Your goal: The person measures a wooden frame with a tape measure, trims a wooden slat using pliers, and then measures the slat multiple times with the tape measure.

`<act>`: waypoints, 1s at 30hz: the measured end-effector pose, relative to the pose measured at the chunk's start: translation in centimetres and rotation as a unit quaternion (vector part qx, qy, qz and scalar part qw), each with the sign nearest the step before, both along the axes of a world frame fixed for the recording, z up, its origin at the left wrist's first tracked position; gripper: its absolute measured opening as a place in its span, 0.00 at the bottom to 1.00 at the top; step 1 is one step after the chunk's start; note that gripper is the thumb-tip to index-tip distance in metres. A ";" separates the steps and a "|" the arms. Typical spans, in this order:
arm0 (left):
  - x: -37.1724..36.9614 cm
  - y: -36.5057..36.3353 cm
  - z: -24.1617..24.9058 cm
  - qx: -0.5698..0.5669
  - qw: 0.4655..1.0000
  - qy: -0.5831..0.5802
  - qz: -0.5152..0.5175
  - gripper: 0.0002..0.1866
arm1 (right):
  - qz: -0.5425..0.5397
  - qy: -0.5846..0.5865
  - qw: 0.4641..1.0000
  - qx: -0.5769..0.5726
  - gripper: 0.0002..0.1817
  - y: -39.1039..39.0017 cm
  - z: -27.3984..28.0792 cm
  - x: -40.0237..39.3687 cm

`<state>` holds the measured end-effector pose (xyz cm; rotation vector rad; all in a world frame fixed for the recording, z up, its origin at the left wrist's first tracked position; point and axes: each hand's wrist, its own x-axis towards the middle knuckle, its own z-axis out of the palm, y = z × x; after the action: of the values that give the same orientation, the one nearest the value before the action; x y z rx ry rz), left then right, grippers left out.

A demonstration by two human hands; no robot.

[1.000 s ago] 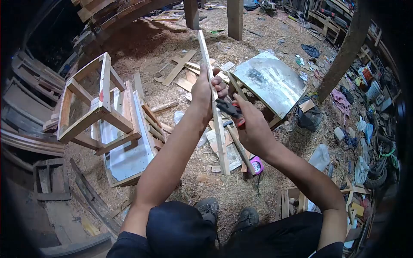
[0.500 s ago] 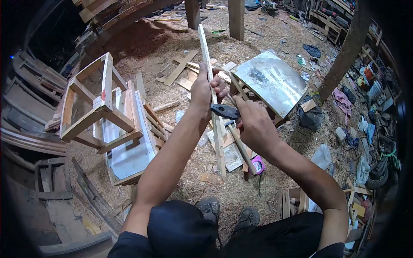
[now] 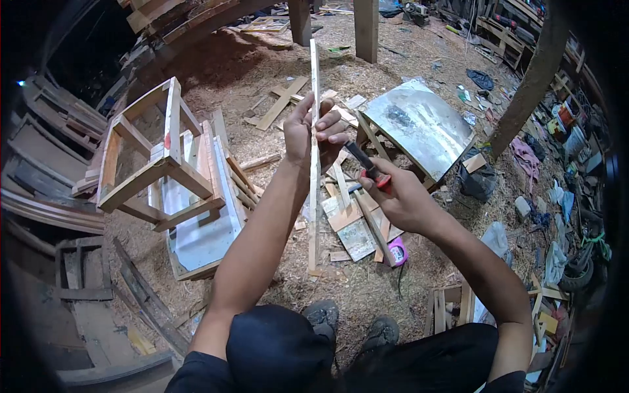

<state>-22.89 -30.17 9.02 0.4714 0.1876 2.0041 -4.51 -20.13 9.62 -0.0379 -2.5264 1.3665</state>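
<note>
A long, narrow wooden strip (image 3: 314, 223) stands nearly upright in front of me. My left hand (image 3: 304, 134) is closed around its upper half, thumb on one side and fingers on the other. To the right, my right hand (image 3: 405, 200) grips a pair of pliers (image 3: 362, 158) with red on the handles. The pliers' dark head points up and left, apart from the strip. Below lie wood offcuts (image 3: 345, 216), a wooden stick (image 3: 375, 229) with a dark blue piece near its upper end, and a pink tape measure (image 3: 398, 250).
A wooden frame (image 3: 141, 171) rests on a white-topped piece (image 3: 203, 245) at left. A low table with a worn metallic-looking top (image 3: 419, 124) stands at right. A post (image 3: 531, 85) rises beyond it. Sawdust covers the floor, with bags and scraps (image 3: 495, 239) along the right.
My right hand has drawn the pliers away from the strip, to the right, and their head has turned upward. The strip has swung closer to vertical in my left hand.
</note>
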 end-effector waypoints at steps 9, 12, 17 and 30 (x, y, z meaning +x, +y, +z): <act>-0.5 -0.2 -0.4 0.162 0.979 -0.003 -0.127 0.27 | 0.014 -0.040 0.998 0.049 0.13 -0.7 1.7 0.8; -0.5 -0.2 -0.5 0.171 0.975 -0.007 -0.138 0.26 | 0.023 -0.041 0.998 0.051 0.15 -0.9 1.6 0.8; -0.5 -0.2 0.0 0.081 0.995 0.059 0.000 0.21 | 0.003 -0.087 0.994 0.061 0.13 -1.4 1.2 1.0; 2.4 -0.1 3.8 -0.322 0.786 0.356 0.389 0.22 | -0.046 -0.142 0.978 0.147 0.19 -1.5 1.9 1.8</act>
<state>-20.47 -30.23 12.80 0.7502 1.7249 2.2258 -2.67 -21.58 11.54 -0.3088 -2.8960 1.0020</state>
